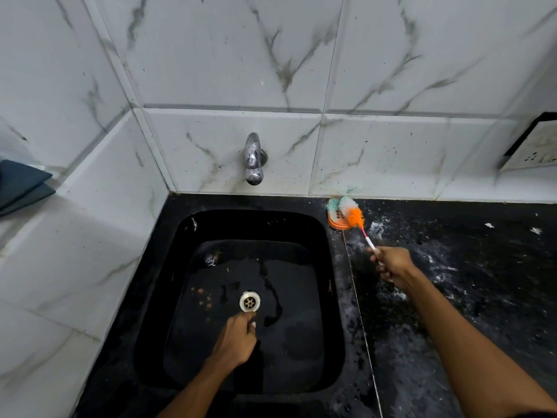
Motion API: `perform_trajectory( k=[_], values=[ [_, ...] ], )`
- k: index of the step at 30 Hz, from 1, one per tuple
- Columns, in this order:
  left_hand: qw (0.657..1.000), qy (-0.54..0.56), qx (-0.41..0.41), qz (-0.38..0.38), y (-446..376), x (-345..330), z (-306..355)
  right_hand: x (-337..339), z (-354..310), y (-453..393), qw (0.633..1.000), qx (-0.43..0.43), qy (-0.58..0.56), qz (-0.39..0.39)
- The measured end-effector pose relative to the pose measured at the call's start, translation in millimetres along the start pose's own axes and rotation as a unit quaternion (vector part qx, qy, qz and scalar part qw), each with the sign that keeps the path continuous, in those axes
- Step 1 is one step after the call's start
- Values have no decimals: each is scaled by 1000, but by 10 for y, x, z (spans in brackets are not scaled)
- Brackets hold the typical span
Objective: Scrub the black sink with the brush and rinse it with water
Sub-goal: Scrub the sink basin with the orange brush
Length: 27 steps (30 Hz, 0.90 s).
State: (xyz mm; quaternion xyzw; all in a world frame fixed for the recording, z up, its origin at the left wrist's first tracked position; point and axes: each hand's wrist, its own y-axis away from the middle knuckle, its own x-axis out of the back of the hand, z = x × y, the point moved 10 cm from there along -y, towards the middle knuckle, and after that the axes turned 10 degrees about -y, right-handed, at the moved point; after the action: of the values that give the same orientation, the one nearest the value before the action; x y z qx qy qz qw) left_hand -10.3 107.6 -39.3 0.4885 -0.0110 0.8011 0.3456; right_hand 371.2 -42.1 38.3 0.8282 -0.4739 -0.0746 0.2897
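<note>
The black sink is set into a black counter, with a pale drain in its wet floor and some orange specks around it. My right hand grips the thin white handle of a bottle brush with white and orange bristles. The bristle head lies over an orange soap dish at the sink's back right corner. My left hand is down inside the sink just below the drain, fingers curled, holding nothing that I can see. A chrome tap sticks out of the wall above the sink; no water runs.
White marble-look tiles cover the back wall and the left ledge. A dark folded cloth lies on the left ledge. The black counter right of the sink is speckled with white residue. A wall socket sits at the far right.
</note>
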Motion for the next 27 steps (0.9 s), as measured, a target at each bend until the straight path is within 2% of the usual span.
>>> perform_trajectory(
  k=[2, 8, 11, 13, 15, 17, 22, 24, 27],
  values=[
    [1000, -2, 0, 4, 4, 8, 4, -14, 15, 46, 1000, 17, -21, -13],
    [1000, -2, 1, -3, 36, 28, 25, -103, 10, -35, 996, 76, -21, 43],
    [1000, -3, 3, -5, 54, 47, -2, -221, 5, -65, 994, 85, 35, 55],
    [1000, -4, 4, -1, 63, 60, -15, -262, -83, 2, 981, 115, 137, 69],
    [1000, -7, 7, 6, 70, 65, -36, -307, -190, 114, 942, 151, 286, 86],
    [1000, -7, 13, 9, 80, 57, -66, -384, -279, 234, 883, 186, 417, 110],
    [1000, -7, 18, 2, 130, 3, -94, -781, -293, 428, 758, 237, 601, 92],
    [1000, -2, 19, -4, 150, -26, -107, -876, -284, 467, 733, 245, 629, 81],
    [1000, 1, 23, -11, 185, -33, -134, -877, -294, 463, 753, 238, 607, 84]
  ],
)
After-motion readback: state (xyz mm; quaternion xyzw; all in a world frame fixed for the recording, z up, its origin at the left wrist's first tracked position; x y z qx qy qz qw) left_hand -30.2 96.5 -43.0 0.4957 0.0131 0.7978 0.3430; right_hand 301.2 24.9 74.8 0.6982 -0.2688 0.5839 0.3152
